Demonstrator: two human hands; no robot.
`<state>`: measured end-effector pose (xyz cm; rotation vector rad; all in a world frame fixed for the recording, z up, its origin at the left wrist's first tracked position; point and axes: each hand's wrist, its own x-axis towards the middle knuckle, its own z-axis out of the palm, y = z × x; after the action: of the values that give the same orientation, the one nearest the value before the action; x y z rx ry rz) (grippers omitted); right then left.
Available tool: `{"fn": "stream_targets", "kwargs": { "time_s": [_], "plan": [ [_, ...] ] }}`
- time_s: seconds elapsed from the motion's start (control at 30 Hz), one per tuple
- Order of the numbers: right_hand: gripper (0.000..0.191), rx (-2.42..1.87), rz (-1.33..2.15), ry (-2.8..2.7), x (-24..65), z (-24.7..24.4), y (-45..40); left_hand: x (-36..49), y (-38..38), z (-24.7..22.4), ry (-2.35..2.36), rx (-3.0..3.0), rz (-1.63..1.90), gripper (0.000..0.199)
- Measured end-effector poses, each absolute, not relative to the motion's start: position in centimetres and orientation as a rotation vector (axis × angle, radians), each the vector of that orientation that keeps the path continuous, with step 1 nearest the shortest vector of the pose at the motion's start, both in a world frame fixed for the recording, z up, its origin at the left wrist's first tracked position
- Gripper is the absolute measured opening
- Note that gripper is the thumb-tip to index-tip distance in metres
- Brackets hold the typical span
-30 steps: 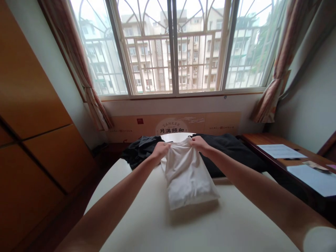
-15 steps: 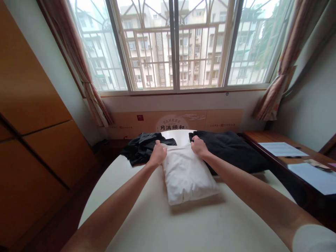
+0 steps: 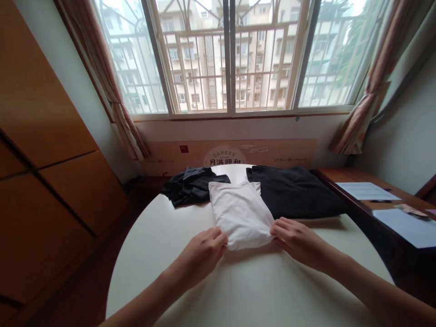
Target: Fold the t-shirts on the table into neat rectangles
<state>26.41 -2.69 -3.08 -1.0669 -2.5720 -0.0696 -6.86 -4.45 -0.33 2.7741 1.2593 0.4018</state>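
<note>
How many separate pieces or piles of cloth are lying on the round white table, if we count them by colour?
White: 1, folded cloth, its near corners held by the left hand and right hand
Black: 2, crumpled cloth at left, flatter cloth at right
Total: 3

Tbh it's just a slim left forearm (image 3: 150,300) and right forearm (image 3: 361,282), totally bare down to the fingers (image 3: 214,234).

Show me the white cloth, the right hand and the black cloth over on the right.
White cloth (image 3: 241,212): head view, middle of its upper face.
Right hand (image 3: 297,235): head view, back of the hand.
Black cloth on the right (image 3: 295,193): head view, middle of its top.
</note>
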Motion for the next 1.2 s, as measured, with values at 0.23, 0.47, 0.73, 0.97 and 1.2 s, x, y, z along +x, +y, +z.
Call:
{"fn": "stream_targets", "kwargs": {
  "time_s": [0.23, 0.47, 0.73, 0.97, 1.2],
  "plan": [
    [0.023, -1.185, 0.240, -2.468, 27.0, -1.4, -3.4, -9.0, -5.3, 2.4, 1.282, 2.527, 0.338, 0.019],
    [0.018, -1.372, 0.553, -2.594, 27.4, 0.4, -8.5, -9.1, -9.0, 3.9, 1.137, 2.325, -0.041, 0.022],
    [0.039, -1.222, 0.476, -2.445, 22.5, 2.7, -6.5, -6.3, -8.4, 5.7, 1.187, 2.422, 0.182, 0.027],
    [0.074, -1.297, 0.263, -2.599, 17.8, -3.5, -0.6, -3.9, -3.7, -0.4, 1.349, 2.514, 0.146, 0.073],
    [0.071, -1.473, 0.057, -2.487, 19.3, -3.1, -2.1, -5.0, -3.5, -0.8, 1.598, 2.395, 0.042, 0.083]
  ]
}}
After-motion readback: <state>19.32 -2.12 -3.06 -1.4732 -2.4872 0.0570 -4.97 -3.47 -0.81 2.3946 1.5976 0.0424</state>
